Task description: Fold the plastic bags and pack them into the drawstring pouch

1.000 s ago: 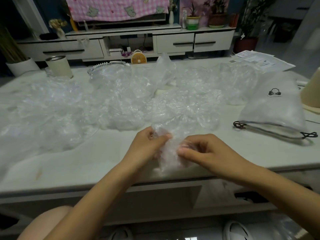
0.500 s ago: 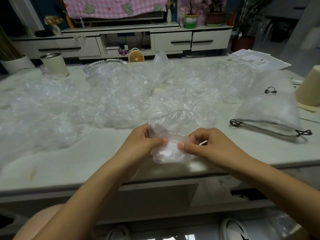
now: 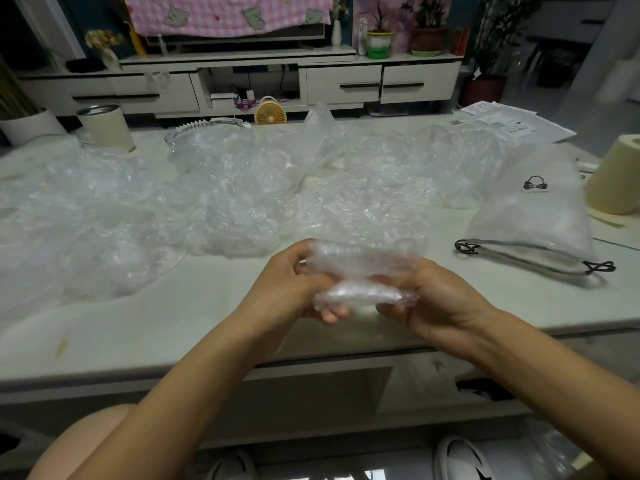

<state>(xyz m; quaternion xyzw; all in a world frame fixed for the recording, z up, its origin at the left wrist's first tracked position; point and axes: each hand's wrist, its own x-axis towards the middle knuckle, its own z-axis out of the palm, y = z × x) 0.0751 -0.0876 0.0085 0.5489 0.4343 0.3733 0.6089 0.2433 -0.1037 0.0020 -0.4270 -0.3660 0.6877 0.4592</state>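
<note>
A crumpled clear plastic bag is bunched into a short roll just above the table's front edge. My left hand grips its left end and my right hand grips its right end, fingers curled under the plastic. Several more loose clear bags lie spread over the middle and left of the white table. The translucent drawstring pouch, with a black bow logo and dark cord, lies flat at the right, part filled, its mouth facing the front.
A cream canister stands at the back left and a cream roll at the right edge. Papers lie at the back right. A glass dish sits behind the bags. Slippers show under the table.
Both hands have squeezed the bag from a loose upright bundle into a flatter sideways roll and lifted it slightly. The pile and pouch have not moved.
</note>
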